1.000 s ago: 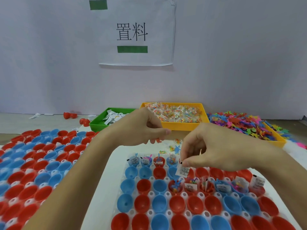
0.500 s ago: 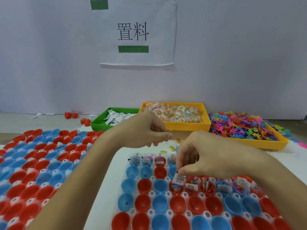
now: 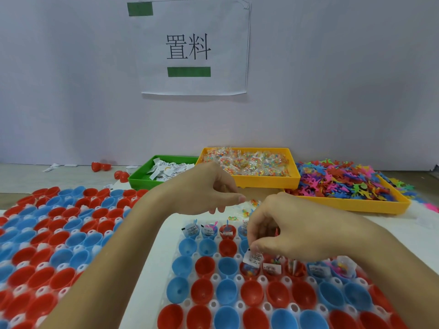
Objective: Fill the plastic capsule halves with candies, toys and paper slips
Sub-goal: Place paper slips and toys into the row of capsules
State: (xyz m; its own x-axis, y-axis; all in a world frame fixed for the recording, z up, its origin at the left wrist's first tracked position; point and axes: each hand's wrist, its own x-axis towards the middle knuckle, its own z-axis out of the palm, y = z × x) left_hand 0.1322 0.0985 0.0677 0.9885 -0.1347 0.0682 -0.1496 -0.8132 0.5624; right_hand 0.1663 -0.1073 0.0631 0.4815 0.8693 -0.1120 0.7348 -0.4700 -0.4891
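Note:
My right hand [image 3: 292, 233] pinches a printed paper slip [image 3: 253, 257] just above a red capsule half [image 3: 249, 273] that holds candies, in the third row of the white holder tray [image 3: 238, 279]. Right of it, several halves in that row hold slips, candies and toys, as do the back-row halves [image 3: 209, 230]. The nearer red and blue halves [image 3: 225, 292] have nothing in them. My left hand [image 3: 206, 188] hovers behind the tray with its fingers curled and thumb forward. What lies inside it is hidden.
A second tray of red and blue halves [image 3: 47, 233] fills the left. At the back stand a green bin [image 3: 142, 184] of slips, a yellow bin [image 3: 261, 182] of candy packets and a yellow tray [image 3: 344, 205] of coloured toys. Loose candies [image 3: 251, 206] lie behind the holder tray.
My right hand has carried the slip down and to the left, from above the second row to the red half with candies. My left hand has stayed nearly in place.

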